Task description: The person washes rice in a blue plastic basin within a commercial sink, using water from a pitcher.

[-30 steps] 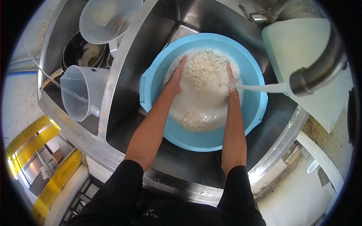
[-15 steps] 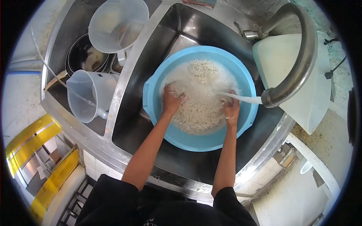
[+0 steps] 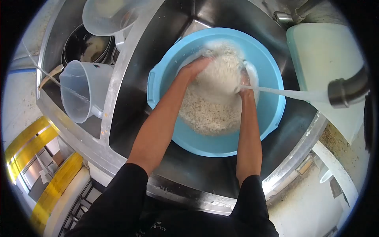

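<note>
We are looking down into a big steel sink (image 3: 130, 98). A round blue basin (image 3: 221, 146) sits in the right part of the sink. The basin holds wet white rice (image 3: 209, 114) and cloudy water. A white cutting board (image 3: 316, 63) leans at the far right side of the sink.

In the left part of the sink lie two clear plastic jugs. One jug (image 3: 81, 94) is on its side, near us. The other jug (image 3: 106, 15) is farther back. A dark pan (image 3: 81, 49) sits between them.

A steel tap (image 3: 347, 91) pokes in from the right. A thin stream of water (image 3: 284, 93) runs from it into the basin.

Our left hand (image 3: 195, 68) is pushed into the heap of rice on its left side. Its fingers are deep in the grains, so we cannot tell if they are spread or bent. Our right hand (image 3: 245, 87) is on the right side of the heap, where the water lands. Its fingers are hidden by rice and foam too. The rice heap sits between both hands, touching them.
</note>
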### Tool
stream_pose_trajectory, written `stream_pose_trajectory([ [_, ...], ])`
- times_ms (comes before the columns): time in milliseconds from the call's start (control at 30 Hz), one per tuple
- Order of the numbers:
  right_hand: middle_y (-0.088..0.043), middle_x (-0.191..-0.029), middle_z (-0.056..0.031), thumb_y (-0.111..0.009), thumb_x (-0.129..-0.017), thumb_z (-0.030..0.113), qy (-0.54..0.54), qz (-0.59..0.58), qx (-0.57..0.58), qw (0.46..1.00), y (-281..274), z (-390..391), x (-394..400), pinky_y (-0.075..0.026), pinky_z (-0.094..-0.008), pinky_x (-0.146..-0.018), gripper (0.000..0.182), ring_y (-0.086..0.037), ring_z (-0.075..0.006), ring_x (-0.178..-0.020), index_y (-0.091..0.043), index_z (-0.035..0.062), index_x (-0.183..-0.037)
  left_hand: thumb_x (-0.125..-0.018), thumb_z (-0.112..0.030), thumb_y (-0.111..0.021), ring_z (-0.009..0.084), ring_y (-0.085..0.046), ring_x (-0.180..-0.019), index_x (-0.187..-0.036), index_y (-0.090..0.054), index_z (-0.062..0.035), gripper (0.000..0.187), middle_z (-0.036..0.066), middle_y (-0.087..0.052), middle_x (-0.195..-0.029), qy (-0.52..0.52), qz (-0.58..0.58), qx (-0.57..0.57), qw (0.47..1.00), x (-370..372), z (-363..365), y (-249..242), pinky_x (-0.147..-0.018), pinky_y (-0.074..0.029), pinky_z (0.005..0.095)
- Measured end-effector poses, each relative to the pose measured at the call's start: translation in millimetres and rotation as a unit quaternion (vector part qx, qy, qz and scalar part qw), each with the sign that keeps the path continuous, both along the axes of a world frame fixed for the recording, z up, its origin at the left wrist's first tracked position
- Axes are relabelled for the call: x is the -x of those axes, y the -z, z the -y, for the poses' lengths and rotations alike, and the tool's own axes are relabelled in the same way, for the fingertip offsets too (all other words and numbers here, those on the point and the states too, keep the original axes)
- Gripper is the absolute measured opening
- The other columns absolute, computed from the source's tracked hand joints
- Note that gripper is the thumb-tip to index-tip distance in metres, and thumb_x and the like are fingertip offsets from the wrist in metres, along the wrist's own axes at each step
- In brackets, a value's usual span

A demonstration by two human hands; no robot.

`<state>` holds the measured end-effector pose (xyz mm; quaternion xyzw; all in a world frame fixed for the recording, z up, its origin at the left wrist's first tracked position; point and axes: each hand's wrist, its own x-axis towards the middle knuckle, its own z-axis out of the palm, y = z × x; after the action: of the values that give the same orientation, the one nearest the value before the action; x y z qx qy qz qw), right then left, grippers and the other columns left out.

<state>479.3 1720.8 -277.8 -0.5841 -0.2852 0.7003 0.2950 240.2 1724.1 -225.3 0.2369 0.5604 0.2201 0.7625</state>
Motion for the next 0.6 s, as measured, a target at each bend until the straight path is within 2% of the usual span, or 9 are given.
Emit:
stream_pose_trajectory([
  [67,-0.051,-0.138,-0.0124,-0.066,-0.083,0.019,-0.208,0.126,-0.058,0.968,-41.0,12.2,6.4,-0.038,-0.0387,-0.106,0.053,-0.046,-0.0273,-0.128,-0.052,0.0040,-0.132,-0.089,-0.051,-0.059,0.0294,-0.055,-0.119,-0.133,-0.055,-0.0055,0.064,0.017,-0.057,-0.132,0.160,-0.089,-0.137,0.973,-3.7,18.2,-39.5,-0.104,-0.040,0.0429],
  [167,-0.053,-0.135,-0.0127,-0.069,-0.076,0.008,-0.391,0.111,-0.110,0.907,-94.9,46.6,-0.9,-0.040,-0.0396,-0.104,0.051,-0.048,-0.0285,-0.126,-0.058,0.0044,-0.125,-0.077,-0.045,-0.075,0.0346,-0.057,-0.114,-0.125,-0.060,-0.0036,0.065,0.022,-0.061,-0.123,0.375,-0.177,-0.241,0.878,-2.2,51.7,-57.8,-0.102,-0.041,0.0446],
  [267,-0.057,-0.128,-0.0201,-0.073,-0.065,0.004,-0.336,0.196,-0.249,0.887,-103.3,86.2,-12.2,-0.045,-0.0389,-0.100,0.056,-0.056,-0.0291,-0.119,-0.060,0.0016,-0.119,-0.069,-0.043,-0.082,0.0369,-0.058,-0.111,-0.122,-0.061,-0.0063,0.068,0.023,-0.062,-0.119,0.347,-0.293,-0.274,0.848,7.3,111.0,-52.7,-0.100,-0.042,0.0436],
  [300,-0.057,-0.128,-0.0201,-0.073,-0.065,0.004,-0.335,0.198,-0.250,0.887,-114.1,90.9,-4.9,-0.045,-0.0389,-0.100,0.056,-0.056,-0.0291,-0.119,-0.060,0.0016,-0.119,-0.067,-0.040,-0.083,0.0352,-0.058,-0.114,-0.122,-0.062,-0.0082,0.067,0.022,-0.062,-0.119,0.350,-0.382,-0.353,0.779,10.8,127.6,-50.3,-0.099,-0.043,0.0448],
  [333,-0.055,-0.132,-0.0196,-0.072,-0.068,0.005,-0.410,0.367,-0.236,0.801,-129.0,96.2,10.0,-0.041,-0.0430,-0.103,0.062,-0.050,-0.0323,-0.125,-0.055,0.0050,-0.128,-0.065,-0.038,-0.085,0.0334,-0.057,-0.116,-0.122,-0.062,-0.0101,0.067,0.021,-0.062,-0.120,0.345,-0.462,-0.425,0.698,10.5,133.8,-53.0,-0.099,-0.043,0.0460],
  [367,-0.052,-0.136,-0.0190,-0.071,-0.071,0.006,-0.470,0.519,-0.210,0.682,-136.7,100.0,16.8,-0.038,-0.0471,-0.106,0.068,-0.044,-0.0355,-0.131,-0.050,0.0085,-0.136,-0.065,-0.038,-0.085,0.0334,-0.057,-0.116,-0.122,-0.062,-0.0101,0.067,0.021,-0.062,-0.120,0.345,-0.460,-0.424,0.700,5.5,133.1,-50.7,-0.099,-0.043,0.0460],
  [467,-0.045,-0.140,-0.0249,-0.073,-0.074,0.019,-0.548,0.511,-0.173,0.639,-81.5,84.2,18.5,-0.034,-0.0491,-0.109,0.074,-0.038,-0.0395,-0.136,-0.043,0.0084,-0.141,-0.070,-0.045,-0.079,0.0330,-0.041,-0.134,-0.131,-0.057,-0.0148,0.071,0.018,-0.051,-0.138,0.443,-0.502,-0.287,0.685,-3.3,110.5,-30.9,-0.109,-0.032,0.0472],
  [533,-0.037,-0.146,-0.0272,-0.066,-0.081,0.030,-0.600,0.398,0.014,0.694,-52.1,47.7,10.8,-0.032,-0.0492,-0.110,0.074,-0.033,-0.0399,-0.138,-0.038,0.0018,-0.143,-0.072,-0.050,-0.075,0.0381,-0.034,-0.137,-0.129,-0.061,-0.0161,0.068,0.024,-0.049,-0.139,0.486,-0.291,-0.097,0.819,0.3,75.2,17.0,-0.108,-0.030,0.0581],
  [600,-0.036,-0.147,-0.0264,-0.064,-0.083,0.028,-0.557,0.380,0.040,0.737,-8.5,44.4,-0.5,-0.032,-0.0483,-0.110,0.072,-0.033,-0.0386,-0.139,-0.036,0.0004,-0.144,-0.076,-0.056,-0.066,0.0379,-0.029,-0.140,-0.135,-0.055,-0.0163,0.071,0.020,-0.043,-0.144,0.489,-0.347,-0.089,0.795,-10.5,67.6,42.5,-0.112,-0.024,0.0565],
])
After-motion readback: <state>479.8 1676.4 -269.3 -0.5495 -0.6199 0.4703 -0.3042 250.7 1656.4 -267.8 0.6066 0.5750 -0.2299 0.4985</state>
